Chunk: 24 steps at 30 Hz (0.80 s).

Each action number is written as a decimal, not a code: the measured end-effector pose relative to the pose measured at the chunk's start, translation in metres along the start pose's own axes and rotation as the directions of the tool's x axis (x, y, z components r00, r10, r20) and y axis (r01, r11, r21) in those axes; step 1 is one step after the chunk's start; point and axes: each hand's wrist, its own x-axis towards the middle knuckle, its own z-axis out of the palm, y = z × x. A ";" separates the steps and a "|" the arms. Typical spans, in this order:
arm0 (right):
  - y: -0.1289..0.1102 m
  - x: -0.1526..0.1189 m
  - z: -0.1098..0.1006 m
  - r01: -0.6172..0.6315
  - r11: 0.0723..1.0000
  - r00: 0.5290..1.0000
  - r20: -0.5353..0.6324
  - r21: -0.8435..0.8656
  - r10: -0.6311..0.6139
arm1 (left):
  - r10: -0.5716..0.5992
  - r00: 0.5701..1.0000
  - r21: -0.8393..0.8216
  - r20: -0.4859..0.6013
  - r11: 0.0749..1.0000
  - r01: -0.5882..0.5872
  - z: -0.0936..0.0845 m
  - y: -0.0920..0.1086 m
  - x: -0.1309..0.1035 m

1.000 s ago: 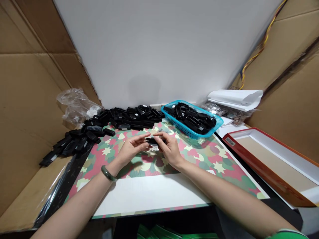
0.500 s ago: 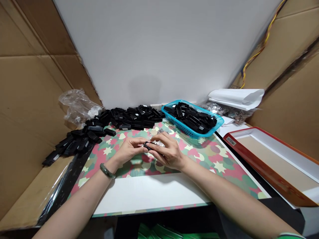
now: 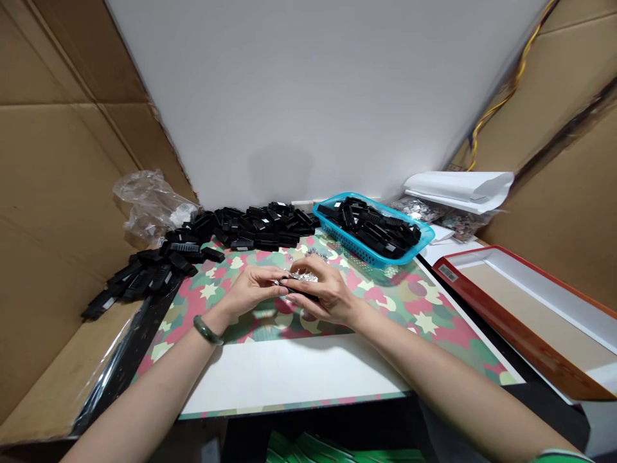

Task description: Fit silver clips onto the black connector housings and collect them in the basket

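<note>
Between my two hands is a small black plastic part (image 3: pixel 299 292), largely covered by the fingers. My left hand (image 3: pixel 251 290) pinches its left end between thumb and fingers. Around its right side my right hand (image 3: pixel 324 290) is closed, with the fingertips near those of the left. Small shiny silver pieces (image 3: pixel 306 276) lie just behind the hands, partly hidden by the right fingers. A few more tiny metal bits (image 3: pixel 315 254) are scattered a little farther back on the patterned mat (image 3: pixel 427 321).
A heap of black plastic parts (image 3: pixel 260 225) runs along the back and left. At the back right stands a blue basket (image 3: pixel 376 258) filled with similar parts. An open red-edged box (image 3: pixel 525 328) lies at right, plastic bags (image 3: pixel 149 206) at left. Cardboard walls (image 3: pixel 53 206) flank the table.
The black part has tilted slightly and shows more beneath my right fingers. My right fingers have shifted a little; both hands stay in nearly the same place.
</note>
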 end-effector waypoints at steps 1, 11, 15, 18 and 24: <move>0.000 0.000 0.000 -0.003 1.000 1.000 0.002 0.002 0.003 | 0.013 1.000 0.017 -0.008 1.000 -0.013 0.000 0.001 0.000; -0.002 0.001 0.000 0.032 0.999 0.999 -0.016 -0.003 -0.032 | 0.068 0.997 0.096 -0.025 0.993 -0.066 0.000 0.005 0.000; -0.002 0.001 0.000 0.006 1.000 1.000 0.014 0.004 -0.006 | 0.079 0.997 0.124 0.001 0.989 -0.079 -0.001 0.006 -0.001; -0.001 0.001 0.000 0.008 1.000 1.000 0.021 0.017 -0.009 | 0.079 0.997 0.135 0.017 0.988 -0.080 0.000 0.007 -0.002; 0.000 -0.001 0.002 0.030 0.999 1.000 0.000 0.018 -0.030 | 0.070 0.997 0.131 0.022 0.989 -0.073 -0.002 0.006 -0.002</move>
